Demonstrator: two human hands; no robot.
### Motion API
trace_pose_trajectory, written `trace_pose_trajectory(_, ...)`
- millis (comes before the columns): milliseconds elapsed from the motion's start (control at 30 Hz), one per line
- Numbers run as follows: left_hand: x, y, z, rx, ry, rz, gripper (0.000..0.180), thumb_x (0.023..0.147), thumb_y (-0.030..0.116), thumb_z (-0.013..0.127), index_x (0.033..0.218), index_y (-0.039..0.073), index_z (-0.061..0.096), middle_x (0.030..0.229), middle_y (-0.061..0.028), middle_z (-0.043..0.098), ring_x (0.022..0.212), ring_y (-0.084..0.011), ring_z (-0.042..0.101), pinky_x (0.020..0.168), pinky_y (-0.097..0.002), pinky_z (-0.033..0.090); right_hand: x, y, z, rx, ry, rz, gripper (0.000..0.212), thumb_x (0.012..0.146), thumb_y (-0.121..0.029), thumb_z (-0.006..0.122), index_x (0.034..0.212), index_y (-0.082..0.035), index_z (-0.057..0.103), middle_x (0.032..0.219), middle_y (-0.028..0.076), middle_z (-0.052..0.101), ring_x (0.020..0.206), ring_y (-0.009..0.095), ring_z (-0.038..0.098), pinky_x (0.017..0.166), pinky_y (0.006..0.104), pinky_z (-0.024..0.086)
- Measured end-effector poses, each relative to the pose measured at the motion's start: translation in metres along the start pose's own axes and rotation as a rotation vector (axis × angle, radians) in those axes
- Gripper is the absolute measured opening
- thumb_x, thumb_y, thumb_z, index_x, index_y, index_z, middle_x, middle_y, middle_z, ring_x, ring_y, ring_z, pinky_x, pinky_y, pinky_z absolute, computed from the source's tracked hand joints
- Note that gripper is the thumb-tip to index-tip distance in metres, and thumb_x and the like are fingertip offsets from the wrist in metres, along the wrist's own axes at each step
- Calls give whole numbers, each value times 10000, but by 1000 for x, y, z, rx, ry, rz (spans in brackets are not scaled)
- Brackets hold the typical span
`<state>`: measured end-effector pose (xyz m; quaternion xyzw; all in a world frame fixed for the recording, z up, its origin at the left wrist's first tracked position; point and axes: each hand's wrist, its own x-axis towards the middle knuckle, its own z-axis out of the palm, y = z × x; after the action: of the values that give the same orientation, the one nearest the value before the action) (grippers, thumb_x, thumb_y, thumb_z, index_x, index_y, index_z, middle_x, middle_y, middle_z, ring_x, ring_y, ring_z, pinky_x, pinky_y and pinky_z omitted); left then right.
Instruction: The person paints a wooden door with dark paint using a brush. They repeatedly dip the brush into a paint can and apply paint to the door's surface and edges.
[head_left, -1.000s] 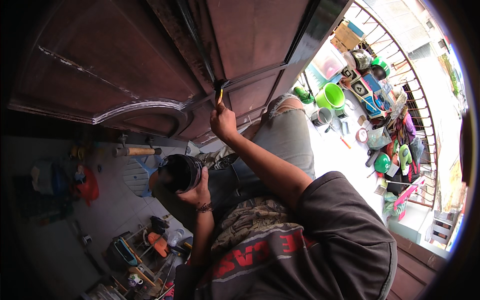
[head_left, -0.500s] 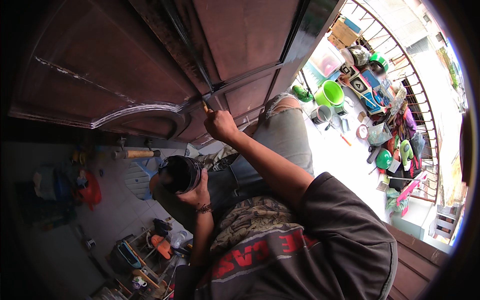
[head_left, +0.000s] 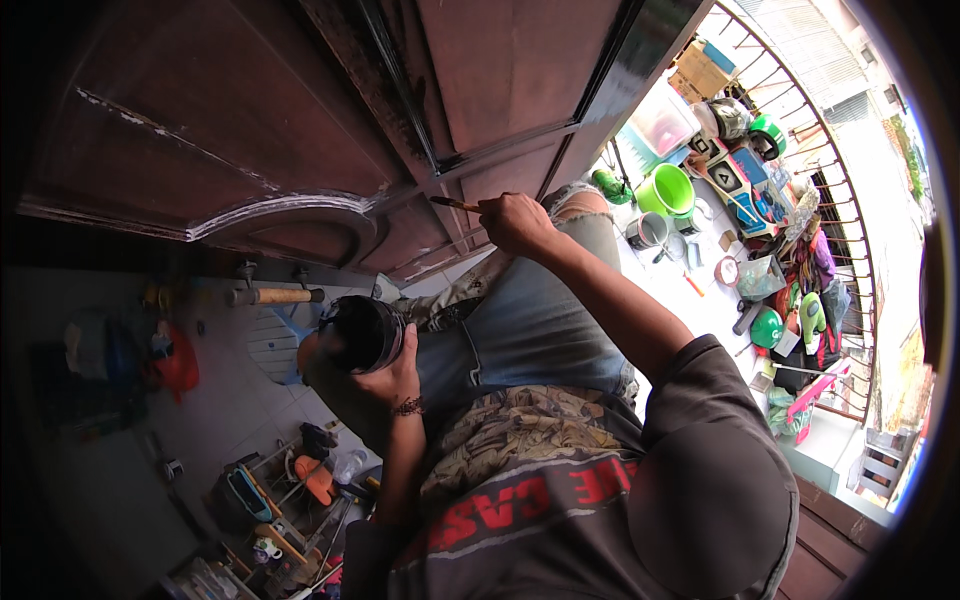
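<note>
A small paintbrush (head_left: 460, 205) with a dark tip sticks out of my right hand (head_left: 520, 226), whose fingers are closed around its handle. The bristles point left and stand a little off the brown panelled wooden door (head_left: 500, 80). Glossy black paint lines some of the door's grooves, and bare whitish streaks run along the curved moulding. Lower left, my left hand (head_left: 392, 376) is wrapped round a dark paint can (head_left: 360, 336) beside my knee. The can's inside looks black; how full it is I cannot tell.
Right, by a curved metal railing (head_left: 850, 200), stand a lime-green bucket (head_left: 664, 190), a grey pail (head_left: 647, 230), a green helmet (head_left: 766, 328) and piled boxes. Tools and an orange item (head_left: 314, 480) lie lower left. A wooden-handled bar (head_left: 275, 296) projects below the door.
My right hand has drawn the paintbrush back from the door groove, moving right and slightly down the door's side. My left hand still holds the can in nearly the same place.
</note>
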<state>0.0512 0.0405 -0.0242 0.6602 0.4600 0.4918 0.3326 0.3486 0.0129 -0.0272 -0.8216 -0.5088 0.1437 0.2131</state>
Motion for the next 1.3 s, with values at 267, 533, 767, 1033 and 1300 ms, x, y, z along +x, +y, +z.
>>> trace_pose_trajectory(267, 5, 5, 6, 39, 29, 121, 998, 636, 77, 925, 1425, -103, 340, 1363, -194, 502, 1224, -261, 540, 1028, -379, 491, 62, -4, -49, -156, -36, 75, 183, 852, -191, 606, 831, -71, 742, 840, 215, 705, 817, 396, 698, 734, 472, 555)
trace_pose_trajectory(533, 6, -1, 6, 67, 39, 123, 994, 631, 81, 930, 1418, -98, 351, 1344, -196, 517, 1196, -255, 559, 1027, -375, 486, 56, -9, -89, -118, -60, 192, 209, 839, -219, 624, 841, -54, 752, 815, 219, 692, 792, 399, 692, 742, 464, 557)
trace_pose_trajectory(767, 5, -5, 7, 80, 47, 152, 928, 616, 98, 945, 1363, -86, 427, 1248, -178, 584, 1103, -249, 613, 960, -359, 530, 42, 6, -75, -66, -110, 218, 205, 813, -166, 585, 852, -55, 753, 856, 230, 696, 850, 409, 688, 794, 456, 556)
trace_pose_trajectory(1033, 6, -7, 9, 32, 67, 121, 1005, 594, 228, 967, 1374, -85, 415, 1329, -195, 528, 1202, -288, 559, 1036, -399, 454, 77, -67, -92, -319, -226, -47, 181, 831, -125, 612, 919, -50, 751, 961, 192, 735, 945, 331, 725, 806, 404, 587)
trace_pose_trajectory(1300, 3, -15, 6, -56, 43, -16, 1034, 588, 277, 973, 1380, -87, 418, 1348, -206, 523, 1240, -317, 538, 1090, -426, 410, 57, -71, -97, -229, -115, 3, 152, 773, -66, 603, 837, -2, 724, 880, 239, 706, 863, 382, 712, 770, 439, 581)
